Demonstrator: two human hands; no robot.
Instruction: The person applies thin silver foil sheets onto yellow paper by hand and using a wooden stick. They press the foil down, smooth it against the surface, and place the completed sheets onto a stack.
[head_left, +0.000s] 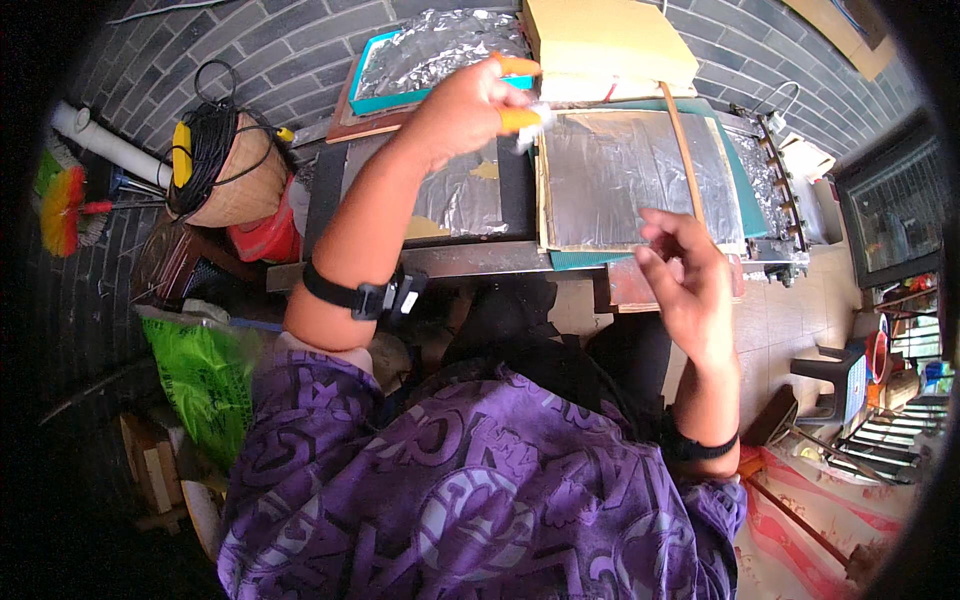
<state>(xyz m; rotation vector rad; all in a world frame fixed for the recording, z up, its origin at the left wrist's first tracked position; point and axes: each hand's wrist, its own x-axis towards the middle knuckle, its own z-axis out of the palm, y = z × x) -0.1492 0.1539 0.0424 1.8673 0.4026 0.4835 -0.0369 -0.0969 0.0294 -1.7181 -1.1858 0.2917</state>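
My left hand (472, 109), with orange finger cots on two digits, is raised between the two work areas. A crumpled, blurred scrap of silver foil (534, 127) is at the tip of its lower covered digit. To its right lies a stack of sheets topped with silver foil (615, 180). My right hand (690, 289) hovers at the stack's front edge, fingers curled and apart, with nothing between them. A thin wooden stick (681, 150) lies across the stack; its near end disappears behind that hand. Under my left forearm, foil with yellowish patches (465, 195) covers a black board (517, 187).
Behind are a turquoise tray (390, 101) of crumpled foil and a thick yellow paper block (611, 37). A metal rail (487, 259) edges the bench. At left stand a cable-draped basket (244, 180) and a red bucket (266, 232); a plastic stool (832, 382) is at right.
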